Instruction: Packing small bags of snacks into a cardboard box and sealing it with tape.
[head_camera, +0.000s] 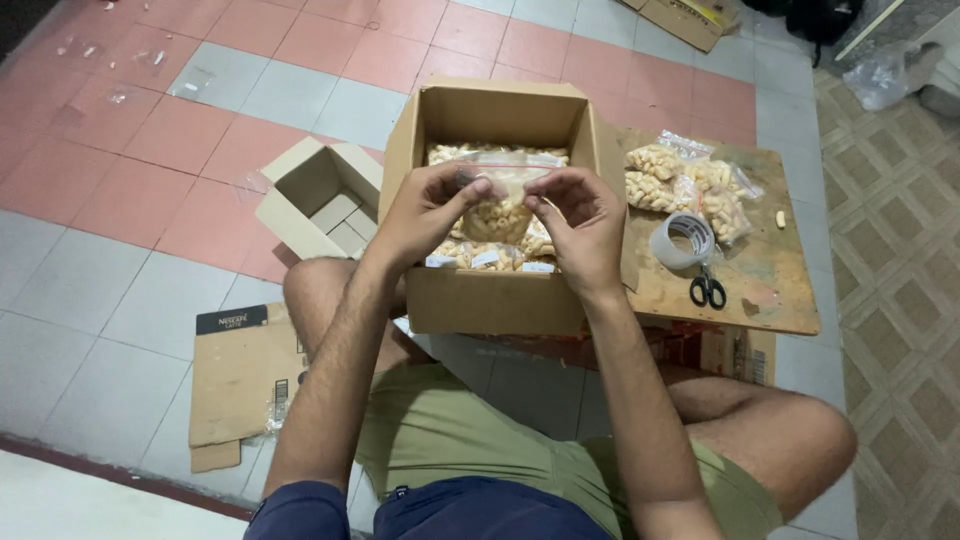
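Down between the person's knees an open brown cardboard box (495, 300) is sitting on the tiled floor, holding clear bags of pale nuts, several showing small white labels along their near edge. Both hands are working over it: the left hand (432, 212) and the right hand (580, 225) are pinching the top edge of a clear zip bag of pale nuts (497, 210), which is hanging between them just above the packed ones. The left fingers (470, 190) are curling in with the thumb pressed against the bag's seal strip; the right fingertips (545, 200) are gripping the other end of that strip, the rest of the fingers folding loosely behind. Right of the box, a wooden board (770, 290) is carrying a heap of filled clear bags (690, 185), a roll of clear tape (683, 240) and black-handled scissors (708, 290) just beside the tape. Left of the big box a smaller empty carton (322, 195) is standing open, and a flattened cardboard sheet (240, 385) with a dark printed band is lying by the left leg
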